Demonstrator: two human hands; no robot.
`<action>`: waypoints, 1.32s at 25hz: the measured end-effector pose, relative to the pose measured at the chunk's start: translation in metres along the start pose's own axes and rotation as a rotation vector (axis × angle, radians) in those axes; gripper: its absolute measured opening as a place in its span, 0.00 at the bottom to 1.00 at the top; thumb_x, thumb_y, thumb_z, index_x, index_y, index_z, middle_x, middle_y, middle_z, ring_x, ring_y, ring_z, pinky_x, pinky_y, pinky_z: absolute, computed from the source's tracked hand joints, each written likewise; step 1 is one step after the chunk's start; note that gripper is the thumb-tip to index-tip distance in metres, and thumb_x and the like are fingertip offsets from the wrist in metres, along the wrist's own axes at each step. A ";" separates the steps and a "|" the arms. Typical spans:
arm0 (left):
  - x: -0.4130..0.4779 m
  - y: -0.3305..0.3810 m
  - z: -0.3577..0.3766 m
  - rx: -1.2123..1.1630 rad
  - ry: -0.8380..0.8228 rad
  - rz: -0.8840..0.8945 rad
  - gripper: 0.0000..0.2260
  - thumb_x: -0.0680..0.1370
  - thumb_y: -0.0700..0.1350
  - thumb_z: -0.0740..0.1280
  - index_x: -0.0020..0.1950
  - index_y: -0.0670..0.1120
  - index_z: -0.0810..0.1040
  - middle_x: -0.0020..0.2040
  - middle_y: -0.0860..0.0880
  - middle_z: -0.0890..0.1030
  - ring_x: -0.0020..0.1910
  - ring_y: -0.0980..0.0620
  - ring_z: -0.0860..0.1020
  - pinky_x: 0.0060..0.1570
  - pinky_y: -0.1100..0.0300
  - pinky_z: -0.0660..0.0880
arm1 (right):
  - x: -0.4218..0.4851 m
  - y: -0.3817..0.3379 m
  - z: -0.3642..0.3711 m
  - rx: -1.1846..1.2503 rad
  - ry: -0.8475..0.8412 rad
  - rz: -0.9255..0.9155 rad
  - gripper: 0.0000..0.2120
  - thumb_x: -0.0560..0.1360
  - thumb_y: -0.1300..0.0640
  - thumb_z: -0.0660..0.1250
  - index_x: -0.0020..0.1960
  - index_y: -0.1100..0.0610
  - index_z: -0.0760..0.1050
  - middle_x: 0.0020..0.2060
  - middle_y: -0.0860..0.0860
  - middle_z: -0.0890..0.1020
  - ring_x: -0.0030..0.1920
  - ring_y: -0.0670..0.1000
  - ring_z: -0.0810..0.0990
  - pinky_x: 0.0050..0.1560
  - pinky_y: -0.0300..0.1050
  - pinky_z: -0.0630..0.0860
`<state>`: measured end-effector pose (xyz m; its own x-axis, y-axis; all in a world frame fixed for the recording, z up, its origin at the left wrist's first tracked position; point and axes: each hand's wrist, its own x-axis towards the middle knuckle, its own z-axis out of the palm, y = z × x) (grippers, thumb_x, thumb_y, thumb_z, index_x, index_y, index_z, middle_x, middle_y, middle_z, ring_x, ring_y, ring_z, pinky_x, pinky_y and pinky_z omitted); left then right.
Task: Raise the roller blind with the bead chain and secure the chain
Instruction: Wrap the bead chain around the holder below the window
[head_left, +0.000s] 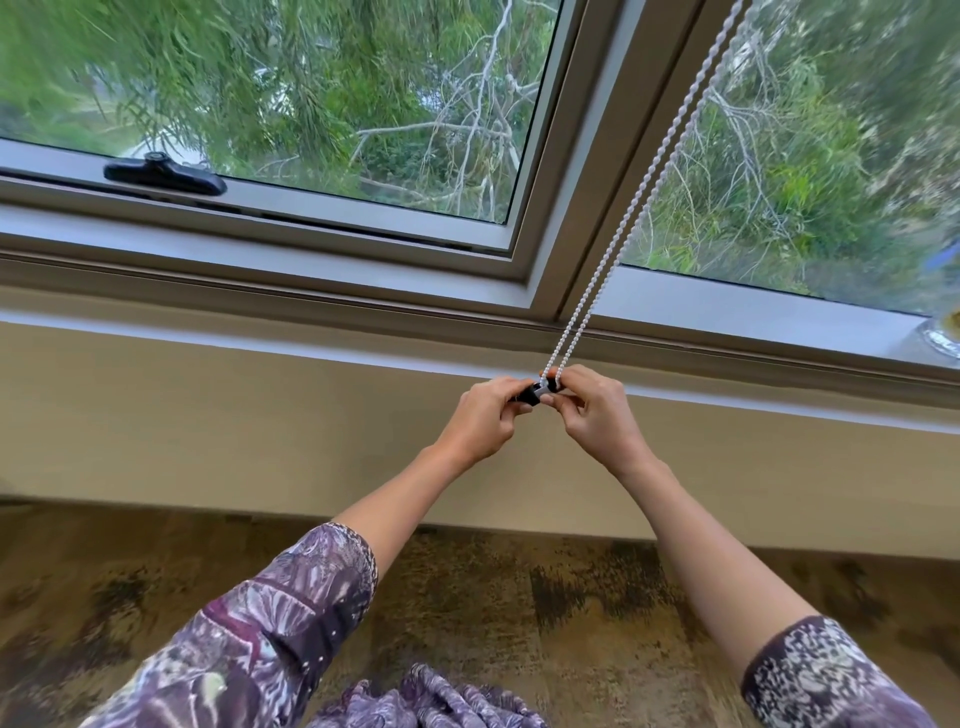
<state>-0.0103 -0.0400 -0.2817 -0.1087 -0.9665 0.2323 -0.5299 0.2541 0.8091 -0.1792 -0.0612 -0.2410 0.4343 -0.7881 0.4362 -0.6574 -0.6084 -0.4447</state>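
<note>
Bead chain (631, 218) was seen hung taut from above, its loop end met at small black clip (530, 392) below window sill (311, 338). Left hand (485, 415) fingers were closed on clip; right hand (589, 405) fingers were pinched on chain's end. Chain was judged light, limp, slippery; best gripped between beads.

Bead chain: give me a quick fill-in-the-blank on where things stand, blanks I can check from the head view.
1. Both hands, left and right, meet at the chain's ____ end.
2. The chain runs up in ____ strands.
3. The small clip between the fingers is ____ in colour.
4. The black window handle lies to the ____ of the chain.

Missing words: lower; two; black; left
</note>
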 end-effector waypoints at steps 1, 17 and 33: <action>0.001 0.000 0.000 0.012 0.000 0.003 0.18 0.75 0.34 0.64 0.62 0.49 0.80 0.53 0.49 0.84 0.51 0.51 0.81 0.56 0.56 0.76 | 0.000 0.000 0.000 -0.011 0.000 -0.004 0.08 0.72 0.64 0.70 0.51 0.61 0.80 0.43 0.53 0.83 0.42 0.53 0.80 0.44 0.50 0.79; -0.002 -0.002 0.016 -0.023 0.149 0.005 0.16 0.75 0.35 0.65 0.61 0.46 0.79 0.52 0.45 0.83 0.50 0.46 0.82 0.53 0.48 0.78 | 0.014 0.001 0.003 -0.067 -0.043 0.076 0.05 0.73 0.60 0.71 0.42 0.61 0.79 0.35 0.54 0.79 0.35 0.53 0.75 0.38 0.49 0.76; 0.007 -0.005 0.017 -0.096 0.053 -0.090 0.15 0.74 0.37 0.63 0.55 0.53 0.80 0.41 0.54 0.84 0.42 0.55 0.82 0.49 0.57 0.79 | 0.008 -0.002 0.027 0.257 0.151 0.377 0.07 0.70 0.59 0.73 0.48 0.57 0.82 0.41 0.51 0.84 0.38 0.42 0.79 0.39 0.27 0.72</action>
<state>-0.0225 -0.0481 -0.2930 -0.0184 -0.9830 0.1826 -0.4523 0.1711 0.8753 -0.1582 -0.0690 -0.2577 0.0882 -0.9473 0.3079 -0.5697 -0.3015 -0.7645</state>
